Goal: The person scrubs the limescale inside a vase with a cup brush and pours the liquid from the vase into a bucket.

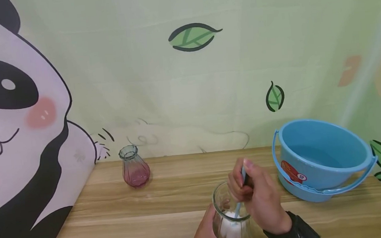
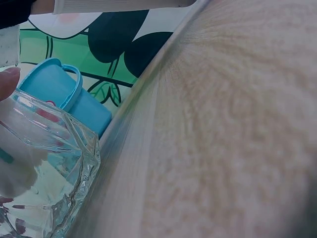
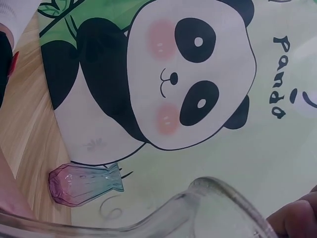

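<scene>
My left hand point(image 1: 204, 234) holds a clear glass vase point(image 1: 221, 197) from below and the side, near the table's front edge. My right hand point(image 1: 262, 199) grips the pale-blue handle of a bottle brush point(image 1: 238, 209) from above, over the vase's mouth. The brush's white head point(image 2: 20, 171) is inside the vase, seen through the glass in the left wrist view. Close to the right wrist camera, the vase's curved glass point(image 3: 213, 198) crosses the bottom, with right-hand fingers point(image 3: 297, 218) at the corner. Part of the handle is hidden in the right fist.
A ribbed glass vase point(image 1: 135, 172), pink below and bluish above, stands at the back left of the wooden table point(image 1: 119, 233). A light-blue bucket point(image 1: 316, 178) with its handle lowered stands at the right. Behind hangs a green panda backdrop point(image 1: 139, 63).
</scene>
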A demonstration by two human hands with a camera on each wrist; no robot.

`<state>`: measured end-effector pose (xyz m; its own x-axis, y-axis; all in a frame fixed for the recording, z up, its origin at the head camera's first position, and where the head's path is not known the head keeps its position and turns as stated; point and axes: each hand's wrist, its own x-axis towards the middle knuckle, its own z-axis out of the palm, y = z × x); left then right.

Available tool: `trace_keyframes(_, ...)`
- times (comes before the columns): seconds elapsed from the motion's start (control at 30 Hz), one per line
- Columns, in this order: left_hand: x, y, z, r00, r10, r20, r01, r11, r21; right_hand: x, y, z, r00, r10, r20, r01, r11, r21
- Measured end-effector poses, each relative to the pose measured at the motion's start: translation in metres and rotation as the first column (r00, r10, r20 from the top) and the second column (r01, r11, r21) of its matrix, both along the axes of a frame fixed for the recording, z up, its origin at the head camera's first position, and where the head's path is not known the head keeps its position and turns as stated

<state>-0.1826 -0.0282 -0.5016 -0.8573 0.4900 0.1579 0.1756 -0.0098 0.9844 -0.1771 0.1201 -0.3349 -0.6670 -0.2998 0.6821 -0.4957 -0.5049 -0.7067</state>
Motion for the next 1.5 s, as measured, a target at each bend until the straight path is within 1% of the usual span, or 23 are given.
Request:
trace_keyframes(0.07,-0.001,0.001,0.000,1.000,0.003,-0.024,-0.004,1.000,-0.003,0.000,0.000,0.000,1.000,-0.017,0.014,0.016,1.000,0.022)
trace_keyframes(0.17,-0.002,0.001,0.001,0.999,0.007,-0.035,-0.007,1.000,-0.008,-0.001,0.000,-0.001,0.999,-0.040,0.035,0.038,0.997,0.063)
trace_keyframes(0.37,-0.001,-0.001,0.001,0.998,0.055,-0.040,-0.059,0.994,-0.090,0.001,0.001,0.000,0.997,-0.053,0.058,0.044,0.987,0.154)
trace_keyframes(0.43,-0.001,-0.001,0.000,0.998,0.055,-0.034,-0.058,0.994,-0.098,0.002,0.002,0.000,0.997,-0.048,0.068,0.036,0.985,0.170)
trace_keyframes(0.5,-0.001,-0.002,-0.002,0.998,0.046,-0.035,-0.049,0.995,-0.088,0.004,0.002,-0.001,0.996,-0.032,0.086,0.017,0.985,0.173)
trace_keyframes(0.63,-0.002,-0.004,-0.006,1.000,0.007,-0.023,-0.008,1.000,-0.016,0.006,0.001,-0.002,0.991,0.007,0.131,-0.029,0.986,0.163)
trace_keyframes(0.7,-0.004,-0.005,-0.008,1.000,-0.009,-0.027,0.010,1.000,0.019,0.006,0.001,-0.002,0.990,0.023,0.138,-0.045,0.986,0.157)
trace_keyframes(0.77,-0.005,-0.005,-0.009,0.999,-0.022,-0.046,0.024,0.999,0.037,0.006,0.001,-0.002,0.990,0.030,0.141,-0.052,0.987,0.155)
trace_keyframes(0.87,-0.006,-0.005,-0.010,0.998,-0.021,-0.062,0.022,1.000,0.022,0.005,0.002,-0.002,0.989,0.027,0.147,-0.051,0.986,0.160)
trace_keyframes(1.0,-0.009,-0.004,-0.009,0.997,-0.022,-0.069,0.022,1.000,0.000,0.004,0.004,-0.002,0.989,-0.002,0.147,-0.022,0.986,0.166)
trace_keyframes(1.13,-0.005,-0.004,-0.007,0.998,-0.041,-0.051,0.042,0.999,0.028,0.004,0.005,-0.003,0.989,-0.015,0.144,-0.009,0.986,0.167)
trace_keyframes(1.23,-0.003,-0.003,-0.005,0.998,-0.025,-0.060,0.025,1.000,0.007,0.005,0.006,-0.003,0.988,-0.027,0.149,0.000,0.984,0.177)
trace_keyframes(1.37,-0.002,-0.001,-0.004,0.996,0.029,-0.079,-0.034,0.998,-0.058,0.005,0.005,-0.001,0.989,-0.040,0.142,0.012,0.982,0.190)
trace_keyframes(1.5,0.001,0.000,-0.002,0.997,0.052,-0.054,-0.056,0.996,-0.076,0.003,0.004,-0.001,0.991,-0.035,0.131,0.009,0.981,0.192)
